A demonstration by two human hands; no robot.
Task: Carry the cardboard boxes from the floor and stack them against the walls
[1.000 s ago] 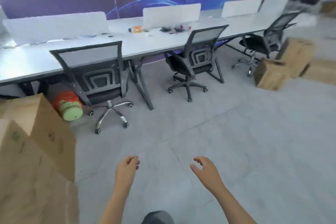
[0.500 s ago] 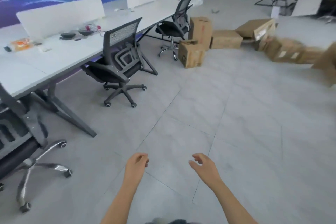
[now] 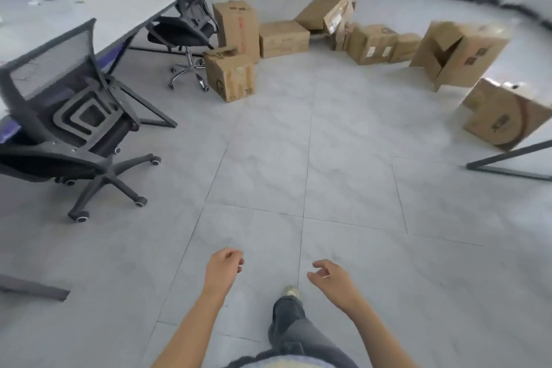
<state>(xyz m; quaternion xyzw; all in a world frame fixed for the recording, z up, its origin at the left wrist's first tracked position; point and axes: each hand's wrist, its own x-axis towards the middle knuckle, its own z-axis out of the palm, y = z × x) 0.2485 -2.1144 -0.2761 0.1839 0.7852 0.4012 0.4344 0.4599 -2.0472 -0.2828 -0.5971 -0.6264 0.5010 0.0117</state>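
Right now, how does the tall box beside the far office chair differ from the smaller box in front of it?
The tall box stands higher than the smaller box. The tall box has a flat, closed top; the smaller box has a crumpled, torn top. The tall box bears red marking down its front; the smaller box shows dark print low on its side. Both are brown cardboard on the floor.

cardboard boxes (image 3: 230, 78) now ahead and nearer, foot (image 3: 291, 291) stepped forward

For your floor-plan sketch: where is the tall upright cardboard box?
In the head view, the tall box stands left of centre, just right of the far chair, behind a smaller torn box.
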